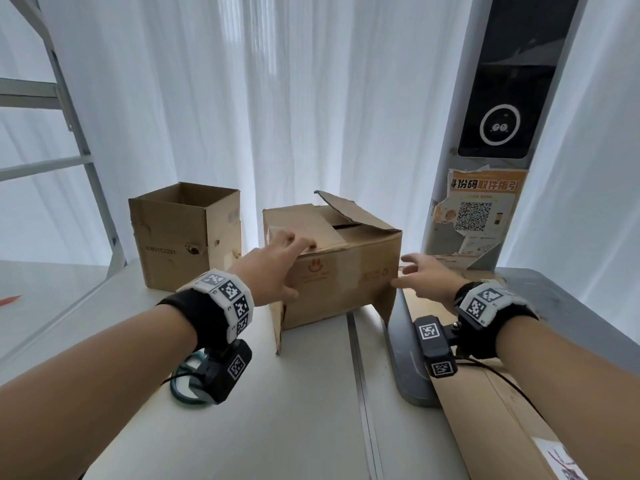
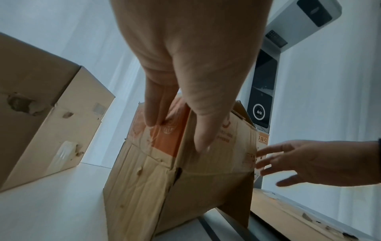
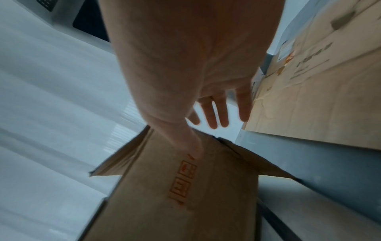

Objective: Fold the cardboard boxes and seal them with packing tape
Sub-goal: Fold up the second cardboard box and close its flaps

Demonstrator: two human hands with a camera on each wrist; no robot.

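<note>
On the white table (image 1: 311, 393) before pale curtains (image 1: 277, 98), pressed the near top flap (image 1: 311, 223) of the cardboard box (image 1: 346, 282) with the left hand (image 1: 277, 268), fingers (image 1: 306, 242) straight, and held the right hand (image 1: 426, 282), fingers (image 1: 412, 259) spread and empty, just right of the box, nearer its raised far flap (image 1: 349, 211).

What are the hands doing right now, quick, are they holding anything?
Left hand: open, fingers and thumb pressing on the cardboard box with the orange print.
Right hand: open, fingers spread beside that box, holding nothing.

"取件指引" on orange poster (image 1: 485, 188)
</note>
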